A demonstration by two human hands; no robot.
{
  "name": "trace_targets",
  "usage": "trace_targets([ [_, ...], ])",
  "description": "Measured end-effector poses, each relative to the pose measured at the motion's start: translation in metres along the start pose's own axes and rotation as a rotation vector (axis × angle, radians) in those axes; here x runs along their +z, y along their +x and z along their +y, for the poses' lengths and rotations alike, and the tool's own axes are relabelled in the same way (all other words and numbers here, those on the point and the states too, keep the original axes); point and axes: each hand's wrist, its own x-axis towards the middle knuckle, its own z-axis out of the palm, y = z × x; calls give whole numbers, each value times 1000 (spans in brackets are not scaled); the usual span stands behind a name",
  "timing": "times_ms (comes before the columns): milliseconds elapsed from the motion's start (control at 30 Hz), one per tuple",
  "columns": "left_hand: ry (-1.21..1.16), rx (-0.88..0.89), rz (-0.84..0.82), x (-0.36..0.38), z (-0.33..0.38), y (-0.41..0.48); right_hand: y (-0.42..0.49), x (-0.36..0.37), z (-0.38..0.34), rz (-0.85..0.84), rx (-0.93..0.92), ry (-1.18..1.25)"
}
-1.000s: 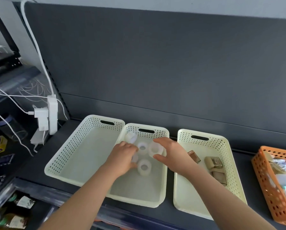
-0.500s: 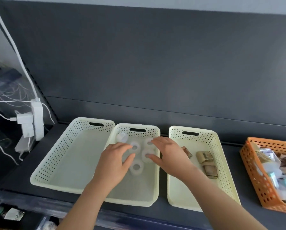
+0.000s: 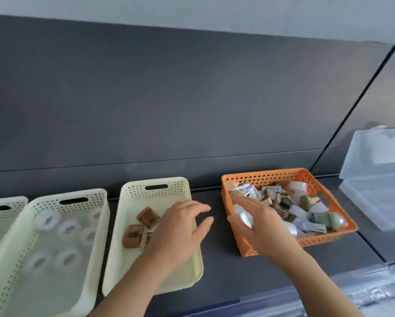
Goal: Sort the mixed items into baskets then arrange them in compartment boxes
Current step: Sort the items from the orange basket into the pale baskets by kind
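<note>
left hand [image 3: 180, 227] released, cream basket [image 3: 132, 191] rim | right hand [image 3: 260, 227] grasping packet [image 3: 243, 215], orange basket [image 3: 272, 177] rim

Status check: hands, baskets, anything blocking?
Left hand open, above cream basket with brown blocks. Right hand looks to pinch shiny packet at orange basket. Nothing in the way.

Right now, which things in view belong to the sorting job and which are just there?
Job: orange basket of mixed items; right cream basket with brown packets; middle cream basket with tape rolls; clear boxes, probably; left hand; right hand.
Just there: grey back panel; dark shelf; clear plastic strip along its front.
</note>
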Motion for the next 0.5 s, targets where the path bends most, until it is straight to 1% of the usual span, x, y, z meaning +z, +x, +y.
trace_targets([
  [100, -38, -7, -57, 42, 29, 25, -5, -33, 53, -28, 77, -3],
  [267, -6, -14, -181, 95, 66, 60, -5, -69, 130, -76, 113, 4],
  [333, 18, -5, -266, 110, 77, 70, -2, -78, 154, -101, 108, -5],
  [400, 70, -20, -386, 121, 81, 76, 0, -85, 173, -137, 95, 24],
  [500, 220, -13, -534, 133, 82, 80, 1, -90, 190, -230, 60, 63],
])
